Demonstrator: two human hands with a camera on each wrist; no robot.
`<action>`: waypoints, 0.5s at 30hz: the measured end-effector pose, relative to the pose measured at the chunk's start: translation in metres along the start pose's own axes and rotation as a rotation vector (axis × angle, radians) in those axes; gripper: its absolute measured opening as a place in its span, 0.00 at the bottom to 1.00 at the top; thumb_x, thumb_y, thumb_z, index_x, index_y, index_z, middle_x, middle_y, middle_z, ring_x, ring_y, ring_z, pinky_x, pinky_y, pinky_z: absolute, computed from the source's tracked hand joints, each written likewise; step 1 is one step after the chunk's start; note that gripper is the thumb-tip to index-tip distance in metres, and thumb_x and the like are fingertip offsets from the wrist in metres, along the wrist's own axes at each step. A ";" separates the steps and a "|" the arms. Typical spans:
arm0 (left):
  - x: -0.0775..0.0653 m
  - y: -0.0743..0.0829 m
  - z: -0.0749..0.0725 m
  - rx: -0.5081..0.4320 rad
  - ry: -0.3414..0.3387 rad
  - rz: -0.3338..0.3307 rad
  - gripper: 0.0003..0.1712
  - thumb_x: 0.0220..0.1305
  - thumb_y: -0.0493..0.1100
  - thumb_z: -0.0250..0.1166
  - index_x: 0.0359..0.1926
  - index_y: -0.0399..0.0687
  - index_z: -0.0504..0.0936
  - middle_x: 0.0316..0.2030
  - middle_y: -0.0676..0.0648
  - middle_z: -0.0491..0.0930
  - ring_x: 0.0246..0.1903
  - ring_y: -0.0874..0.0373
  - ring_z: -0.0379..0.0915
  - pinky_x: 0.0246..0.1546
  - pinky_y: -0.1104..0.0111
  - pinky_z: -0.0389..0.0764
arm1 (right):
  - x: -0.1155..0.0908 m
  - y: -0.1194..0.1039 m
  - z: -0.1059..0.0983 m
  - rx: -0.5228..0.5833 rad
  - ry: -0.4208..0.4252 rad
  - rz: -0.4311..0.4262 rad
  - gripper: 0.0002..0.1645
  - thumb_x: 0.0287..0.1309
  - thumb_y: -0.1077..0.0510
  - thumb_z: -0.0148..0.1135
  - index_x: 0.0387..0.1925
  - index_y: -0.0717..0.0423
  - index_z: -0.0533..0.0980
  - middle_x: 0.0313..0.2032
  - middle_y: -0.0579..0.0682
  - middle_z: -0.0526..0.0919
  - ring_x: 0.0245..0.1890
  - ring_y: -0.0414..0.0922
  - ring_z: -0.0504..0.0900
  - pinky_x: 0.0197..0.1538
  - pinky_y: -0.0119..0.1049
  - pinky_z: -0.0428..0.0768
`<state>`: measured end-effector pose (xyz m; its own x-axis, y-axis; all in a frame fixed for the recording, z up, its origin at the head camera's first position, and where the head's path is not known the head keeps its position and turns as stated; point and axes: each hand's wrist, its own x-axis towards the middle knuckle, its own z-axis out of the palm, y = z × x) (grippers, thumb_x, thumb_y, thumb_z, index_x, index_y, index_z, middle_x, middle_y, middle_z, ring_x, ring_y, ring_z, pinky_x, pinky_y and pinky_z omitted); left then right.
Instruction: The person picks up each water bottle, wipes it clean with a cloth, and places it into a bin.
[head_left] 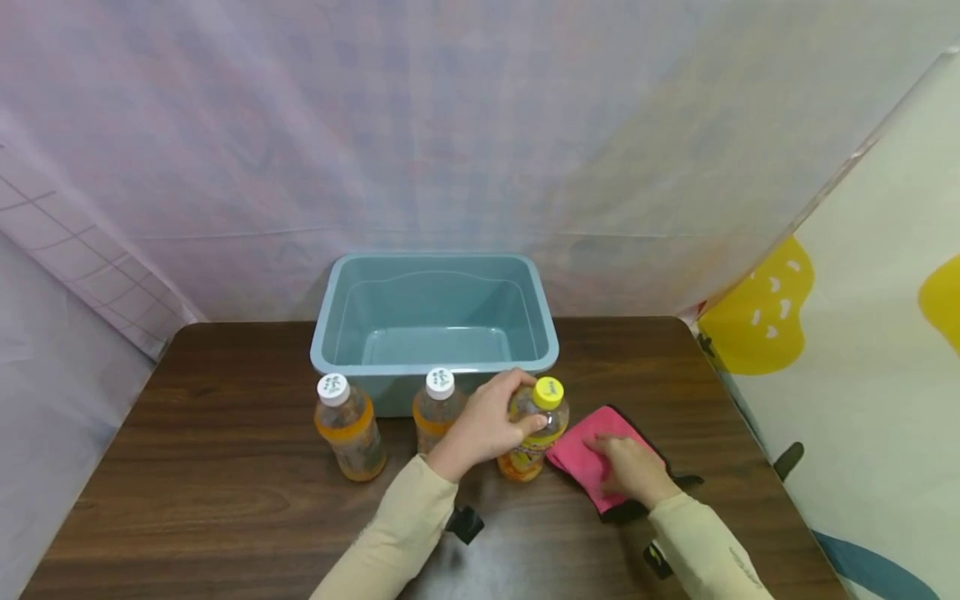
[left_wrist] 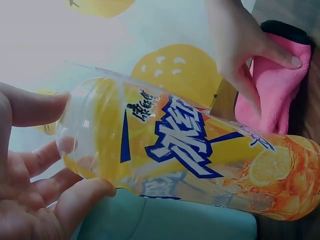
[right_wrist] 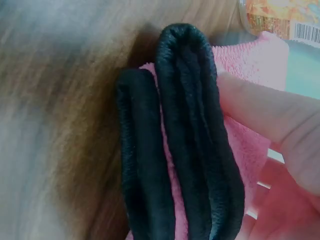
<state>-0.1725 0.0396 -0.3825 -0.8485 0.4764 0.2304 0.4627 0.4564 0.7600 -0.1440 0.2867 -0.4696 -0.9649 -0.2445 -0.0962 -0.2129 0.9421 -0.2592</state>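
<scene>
My left hand (head_left: 486, 425) grips a drink bottle with a yellow cap (head_left: 549, 393) around its upper part. In the left wrist view the bottle (left_wrist: 175, 145) shows a yellow label with blue lettering and orange slices, and the thumb and fingers wrap its neck end. On the right, my right hand (head_left: 636, 468) holds a folded pink cloth (head_left: 592, 429) with black edging, just beside the bottle. Close up in the right wrist view, the thumb presses on the pink cloth (right_wrist: 250, 150) near its thick black folded edges, with fingers underneath.
Behind the bottles stands a blue-grey plastic tub (head_left: 435, 368) with nothing visible inside. Two white-capped bottles stand in front of it, one at the left (head_left: 352, 433) and one at the middle (head_left: 435, 412), partly behind my left hand. A brown wooden table (head_left: 210, 483) carries everything.
</scene>
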 end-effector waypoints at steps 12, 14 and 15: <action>0.001 0.006 0.001 0.016 -0.044 -0.037 0.23 0.54 0.46 0.66 0.50 0.47 0.72 0.48 0.49 0.75 0.49 0.56 0.71 0.50 0.62 0.71 | 0.011 0.003 0.003 0.032 -0.108 0.060 0.57 0.18 0.56 0.81 0.59 0.62 0.67 0.60 0.68 0.63 0.60 0.63 0.61 0.54 0.56 0.67; 0.001 0.007 0.001 0.033 -0.045 -0.028 0.24 0.54 0.46 0.66 0.51 0.47 0.72 0.49 0.49 0.75 0.49 0.56 0.70 0.51 0.63 0.71 | 0.011 0.003 0.002 0.038 -0.112 0.052 0.56 0.19 0.56 0.81 0.59 0.63 0.67 0.60 0.68 0.62 0.60 0.64 0.61 0.54 0.56 0.67; 0.001 0.007 0.001 0.042 -0.046 -0.024 0.24 0.54 0.46 0.66 0.52 0.47 0.72 0.49 0.48 0.75 0.50 0.56 0.70 0.51 0.63 0.71 | 0.010 0.003 0.002 0.042 -0.116 0.050 0.56 0.20 0.56 0.81 0.59 0.62 0.66 0.60 0.68 0.62 0.60 0.64 0.61 0.54 0.56 0.67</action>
<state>-0.1696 0.0438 -0.3781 -0.8473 0.4984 0.1835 0.4534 0.4988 0.7387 -0.1543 0.2868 -0.4731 -0.9493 -0.2250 -0.2196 -0.1564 0.9439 -0.2909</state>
